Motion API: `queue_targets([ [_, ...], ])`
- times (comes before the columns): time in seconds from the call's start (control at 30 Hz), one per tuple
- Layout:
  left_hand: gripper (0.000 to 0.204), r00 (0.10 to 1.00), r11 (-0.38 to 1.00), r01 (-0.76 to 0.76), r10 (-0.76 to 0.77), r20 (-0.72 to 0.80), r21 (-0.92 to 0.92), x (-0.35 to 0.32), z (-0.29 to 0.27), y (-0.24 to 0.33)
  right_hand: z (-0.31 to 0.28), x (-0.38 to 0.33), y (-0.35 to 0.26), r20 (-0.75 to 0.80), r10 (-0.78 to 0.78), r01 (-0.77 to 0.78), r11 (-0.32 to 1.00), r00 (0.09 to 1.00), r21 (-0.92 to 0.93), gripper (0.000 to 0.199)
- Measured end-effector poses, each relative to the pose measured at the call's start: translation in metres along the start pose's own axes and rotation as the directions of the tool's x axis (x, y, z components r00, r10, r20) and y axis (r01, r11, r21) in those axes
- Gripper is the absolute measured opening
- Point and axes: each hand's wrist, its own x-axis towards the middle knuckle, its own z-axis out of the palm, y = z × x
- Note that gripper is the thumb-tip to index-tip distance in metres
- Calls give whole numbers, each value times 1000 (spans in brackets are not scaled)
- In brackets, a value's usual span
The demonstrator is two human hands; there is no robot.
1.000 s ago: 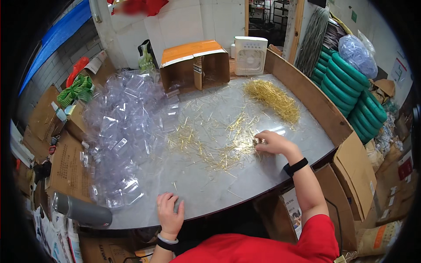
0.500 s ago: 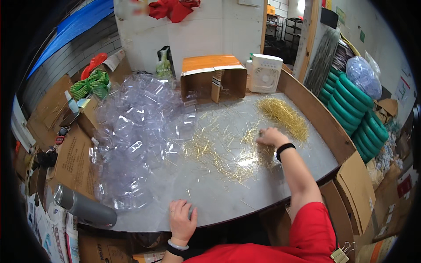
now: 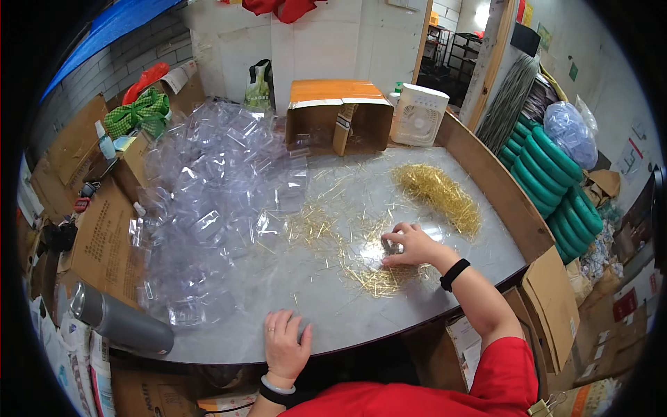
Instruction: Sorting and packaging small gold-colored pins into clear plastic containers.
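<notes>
Right hand pinches a small clear piece among gold pins beside the clear cases; left hand lies open on the table.

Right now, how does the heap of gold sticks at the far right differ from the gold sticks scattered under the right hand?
The heap of gold sticks is dense and piled into a long mound; the scattered gold sticks lie thin and flat, with grey table showing between them. The heap lies untouched beyond the right hand; the scattered ones lie right under that hand's fingers. Both look like the same thin, shiny gold pieces on the same table.
</notes>
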Motion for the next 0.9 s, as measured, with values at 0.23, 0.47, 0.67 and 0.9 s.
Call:
queue_targets([
  [0.23, 24, 1000, 1000, 13, -13, -6, 12, -1, -5, 4, -27, 5, 70, -703, 227, -406, 909, 673, -95, 62],
  [0.47, 24, 1000, 999, 29, -29, 2, 22, 0, -4, 6, -15, 39, 138, -584, 420, -506, 862, 694, 18, 73],
  [0.67, 25, 1000, 999, 25, -24, -10, 36, -2, -1, 5, -8, 40, 93, -675, 215, -324, 945, 706, -38, 61],
  [0.9, 28, 1000, 999, 11, -11, 13, 34, 1, -5, 7, -57, 17, 140, -859, 226, -314, 946, 460, 81, 54],
])
